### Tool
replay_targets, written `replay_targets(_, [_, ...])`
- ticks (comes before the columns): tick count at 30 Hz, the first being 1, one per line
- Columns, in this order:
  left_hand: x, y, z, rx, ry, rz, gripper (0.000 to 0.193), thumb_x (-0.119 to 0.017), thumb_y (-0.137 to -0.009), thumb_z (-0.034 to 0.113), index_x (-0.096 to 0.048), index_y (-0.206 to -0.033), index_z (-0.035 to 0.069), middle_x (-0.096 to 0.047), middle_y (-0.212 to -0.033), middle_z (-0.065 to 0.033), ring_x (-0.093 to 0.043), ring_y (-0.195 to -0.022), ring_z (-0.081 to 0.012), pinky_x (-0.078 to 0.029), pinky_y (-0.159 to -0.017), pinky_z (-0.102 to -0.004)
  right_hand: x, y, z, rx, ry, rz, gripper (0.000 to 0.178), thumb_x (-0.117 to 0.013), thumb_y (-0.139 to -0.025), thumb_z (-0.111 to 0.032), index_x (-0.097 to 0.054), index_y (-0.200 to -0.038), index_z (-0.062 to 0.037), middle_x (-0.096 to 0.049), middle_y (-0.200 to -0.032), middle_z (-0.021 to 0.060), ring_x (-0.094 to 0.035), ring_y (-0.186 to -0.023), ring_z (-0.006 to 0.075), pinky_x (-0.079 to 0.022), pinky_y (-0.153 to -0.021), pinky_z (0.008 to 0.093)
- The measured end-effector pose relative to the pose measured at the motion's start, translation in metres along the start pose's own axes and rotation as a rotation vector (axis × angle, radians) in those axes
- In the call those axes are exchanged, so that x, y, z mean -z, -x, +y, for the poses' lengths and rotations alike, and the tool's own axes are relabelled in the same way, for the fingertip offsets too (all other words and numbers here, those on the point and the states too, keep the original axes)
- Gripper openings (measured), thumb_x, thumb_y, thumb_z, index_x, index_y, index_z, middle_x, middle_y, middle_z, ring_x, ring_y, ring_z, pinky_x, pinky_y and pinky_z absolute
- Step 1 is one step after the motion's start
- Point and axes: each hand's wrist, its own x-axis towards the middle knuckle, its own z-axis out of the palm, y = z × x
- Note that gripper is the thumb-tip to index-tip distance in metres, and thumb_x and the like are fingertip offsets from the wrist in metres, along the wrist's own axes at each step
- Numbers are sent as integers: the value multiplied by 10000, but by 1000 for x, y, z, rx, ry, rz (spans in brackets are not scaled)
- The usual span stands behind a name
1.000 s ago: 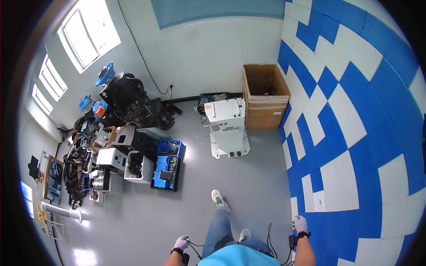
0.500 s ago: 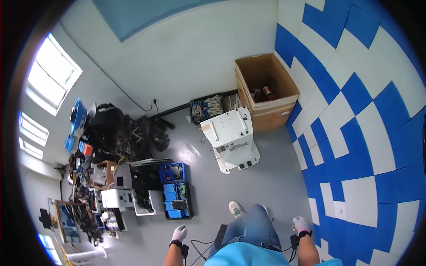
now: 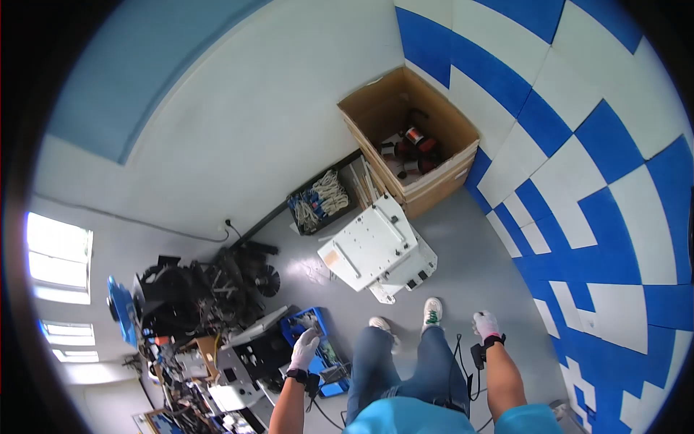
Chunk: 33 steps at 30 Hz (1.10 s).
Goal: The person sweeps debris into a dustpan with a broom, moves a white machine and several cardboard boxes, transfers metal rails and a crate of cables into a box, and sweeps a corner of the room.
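Observation:
My left hand (image 3: 304,350), in a white glove, hangs over the blue bins at the left with its fingers loosely stretched and nothing in them. At the right, over the floor, hangs my right hand (image 3: 486,325), also gloved, its fingers slightly bent, apart and holding nothing. Each wrist wears a black strap with a small dark device and a cable. Ahead of my feet stands a white metal cabinet (image 3: 369,244) with bar handles on its top; neither hand touches it.
Behind the cabinet is a tall cardboard box (image 3: 441,177) with red and black items inside. A black crate (image 3: 307,230) of ropes sits by the wall. Blue bins (image 3: 318,316) and heaped equipment (image 3: 195,296) fill the left side. Blue and white panels (image 3: 578,195) cover the right wall.
I have come closer to the cabinet and the view has turned, so the cabinet and box appear rotated. My left hand now overlaps the blue bins; both hands stay without any object.

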Motion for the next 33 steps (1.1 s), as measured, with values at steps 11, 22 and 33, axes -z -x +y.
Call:
replay_targets(11, [-32, -266, 105, -649, -658, -210, 465, -539, -799, 190, -422, -1226, 51, -503, -1171, -170, -476, -1096, -303, -371, -925, -345, -246, -81, -78, -2, -618, -139, 378, -458, -857, -356, -498, -1104, -72, -576, -941, 19, -561, -797, 127, -470, -651, 272])
replay_targets(22, [-121, -418, 32, -272, -414, -407, 515, -501, -819, 303, -373, -1269, 89, -476, -1198, -163, -464, -1089, -290, -379, -887, -320, -353, -129, -84, -60, -972, 68, 483, -318, -908, -408, -443, -1205, -48, -530, -1104, 36, -498, -965, 150, -404, -789, 290])
replay_targets(33, [-122, -407, 78, -24, 66, -524, 456, -482, -862, 367, -511, -1125, -4, -555, -1059, -85, -510, -956, -162, -389, -839, -277, -341, -130, -95, -242, -1271, -64, 614, -326, -863, -536, -512, -1122, -11, -597, -953, 77, -540, -906, 166, -419, -768, 294])
